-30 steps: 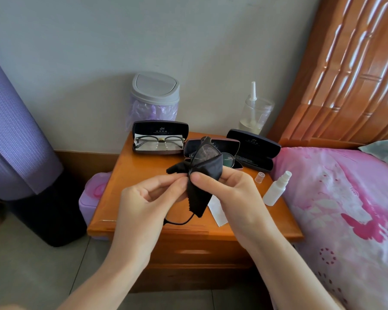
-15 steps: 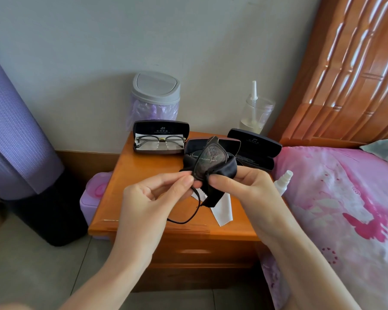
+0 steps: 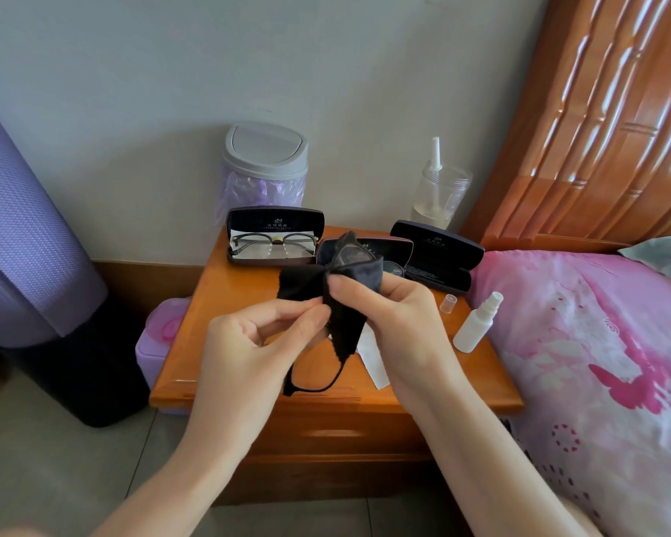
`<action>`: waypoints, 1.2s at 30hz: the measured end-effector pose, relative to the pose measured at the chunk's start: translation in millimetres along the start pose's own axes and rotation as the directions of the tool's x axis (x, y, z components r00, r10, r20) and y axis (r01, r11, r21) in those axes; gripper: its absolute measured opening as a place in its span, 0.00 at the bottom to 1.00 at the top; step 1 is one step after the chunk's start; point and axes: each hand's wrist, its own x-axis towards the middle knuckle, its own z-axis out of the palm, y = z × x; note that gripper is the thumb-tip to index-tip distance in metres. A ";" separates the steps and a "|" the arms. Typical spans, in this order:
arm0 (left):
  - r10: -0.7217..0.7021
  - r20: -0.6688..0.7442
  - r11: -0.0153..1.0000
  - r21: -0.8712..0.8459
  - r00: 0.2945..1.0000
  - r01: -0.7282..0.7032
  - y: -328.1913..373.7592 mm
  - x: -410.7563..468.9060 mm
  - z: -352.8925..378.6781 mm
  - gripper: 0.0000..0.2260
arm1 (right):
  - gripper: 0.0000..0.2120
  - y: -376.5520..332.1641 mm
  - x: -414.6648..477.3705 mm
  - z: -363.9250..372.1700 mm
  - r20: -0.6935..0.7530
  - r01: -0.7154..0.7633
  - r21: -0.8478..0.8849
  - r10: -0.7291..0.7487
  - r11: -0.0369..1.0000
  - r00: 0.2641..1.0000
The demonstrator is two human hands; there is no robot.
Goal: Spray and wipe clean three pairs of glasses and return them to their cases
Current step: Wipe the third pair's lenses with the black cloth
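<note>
Both hands work above the centre of the nightstand (image 3: 225, 304). The right hand (image 3: 399, 323) pinches the black cloth (image 3: 345, 277) between thumb and curled fingers. The cloth is folded over one lens of the held glasses (image 3: 290, 386), whose black temples hang below the hands, above the nightstand's front edge. The left hand (image 3: 248, 343) pinches the cloth's lower left part between thumb and forefinger; the remaining fingers curl loosely. Whether these fingertips also reach the frame cannot be told.

Three open cases stand at the nightstand's rear:
- the left case (image 3: 276, 220) contains a second pair (image 3: 274, 244)
- the middle case (image 3: 392, 248) shows part of a third pair (image 3: 394, 270)
- the right case (image 3: 438, 257) lies beside it

The spray bottle (image 3: 475, 323) lies at the nightstand's right edge, with its cap (image 3: 448, 303) just beside it.
</note>
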 end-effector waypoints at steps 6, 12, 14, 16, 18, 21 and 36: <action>-0.023 -0.048 0.998 -0.053 0.999 0.020 0.5 0.2 2.3 0.07 | 0.09 -9.1 9.8 0.1 -0.093 0.007 0.041 -0.003 0.999 0.996; -0.080 -0.073 0.990 -0.125 0.994 0.071 -2.8 1.1 1.7 0.06 | 0.10 -5.8 9.6 -7.2 -0.159 -0.016 0.024 0.020 1.000 0.987; -0.098 -0.070 0.985 -0.151 0.993 0.087 -3.6 1.8 1.4 0.07 | 0.13 -4.0 6.0 -10.0 -0.146 -0.036 0.016 0.038 0.999 0.989; -0.104 -0.074 0.984 -0.150 0.992 0.092 -3.9 2.5 0.9 0.08 | 0.15 -0.8 1.9 -11.1 -0.140 -0.050 0.015 0.052 0.999 0.989; -0.107 -0.080 0.982 -0.165 0.991 0.093 -3.3 3.3 0.5 0.09 | 0.16 3.2 -2.3 -10.4 -0.127 -0.054 0.033 0.058 0.998 0.990; -0.108 -0.091 0.978 -0.187 0.990 0.089 -2.3 3.4 0.5 0.09 | 0.13 8.0 -9.7 -8.1 -0.102 -0.049 0.030 0.052 0.998 0.993; -0.058 -0.123 0.992 -0.122 0.991 0.043 -1.9 0.2 1.1 0.06 | 0.05 -0.9 -3.3 -11.0 0.042 0.033 -0.081 -0.030 0.996 0.999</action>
